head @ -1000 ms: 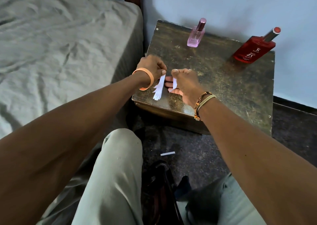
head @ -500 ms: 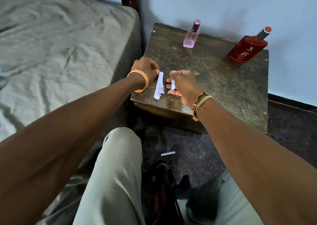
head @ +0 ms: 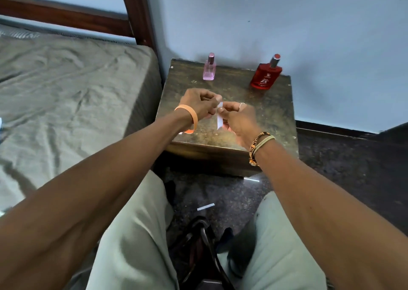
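Above the front part of a small dark wooden table (head: 268,121), my two hands meet at a narrow white paper strip (head: 220,118). The strip hangs downward between them. My left hand (head: 197,105), with an orange band on the wrist, has its fingers curled and its fingertips at the strip's top end. With a ring on one finger, my right hand (head: 240,119) pinches the strip just to the right of it. Whether more than one strip is held is hidden by the fingers.
A pink perfume bottle (head: 209,68) and a red perfume bottle (head: 266,75) stand at the table's back edge by the wall. A bed (head: 66,95) lies to the left. One paper strip (head: 205,207) lies on the dark floor near a dark bag (head: 198,247) between my knees.
My hands have come together; earlier the left held a bunch of strips and the right a short piece, apart. The view has tilted up.
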### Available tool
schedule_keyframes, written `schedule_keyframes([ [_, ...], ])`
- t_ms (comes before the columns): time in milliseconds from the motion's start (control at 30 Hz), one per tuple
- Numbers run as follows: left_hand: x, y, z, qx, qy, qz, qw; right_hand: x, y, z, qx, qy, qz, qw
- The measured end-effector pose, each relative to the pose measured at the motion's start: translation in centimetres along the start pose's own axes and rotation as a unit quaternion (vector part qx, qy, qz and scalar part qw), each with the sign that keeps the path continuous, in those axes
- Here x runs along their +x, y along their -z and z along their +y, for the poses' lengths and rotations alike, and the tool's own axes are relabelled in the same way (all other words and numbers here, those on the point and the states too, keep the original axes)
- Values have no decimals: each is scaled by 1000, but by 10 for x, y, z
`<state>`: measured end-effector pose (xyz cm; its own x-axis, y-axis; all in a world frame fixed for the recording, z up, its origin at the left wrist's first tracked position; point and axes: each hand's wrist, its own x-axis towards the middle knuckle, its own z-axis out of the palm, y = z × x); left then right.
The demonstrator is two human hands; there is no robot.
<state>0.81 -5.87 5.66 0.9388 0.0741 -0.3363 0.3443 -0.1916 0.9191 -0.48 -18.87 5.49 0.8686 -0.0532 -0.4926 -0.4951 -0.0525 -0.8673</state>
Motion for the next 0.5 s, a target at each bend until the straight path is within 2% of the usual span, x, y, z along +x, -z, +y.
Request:
schedule_keyframes([
  [133, -17, -30, 21, -15, -10, -37, 999, -28, 39, -15, 32, 38, 12, 999],
  [267, -30, -57, 37, 4, -28, -48, 998, -49, 74, -18, 43, 39, 21, 998],
  [500, -26, -87, 40, 19, -43, 10, 999, -58, 105, 9, 36, 5, 41, 998],
])
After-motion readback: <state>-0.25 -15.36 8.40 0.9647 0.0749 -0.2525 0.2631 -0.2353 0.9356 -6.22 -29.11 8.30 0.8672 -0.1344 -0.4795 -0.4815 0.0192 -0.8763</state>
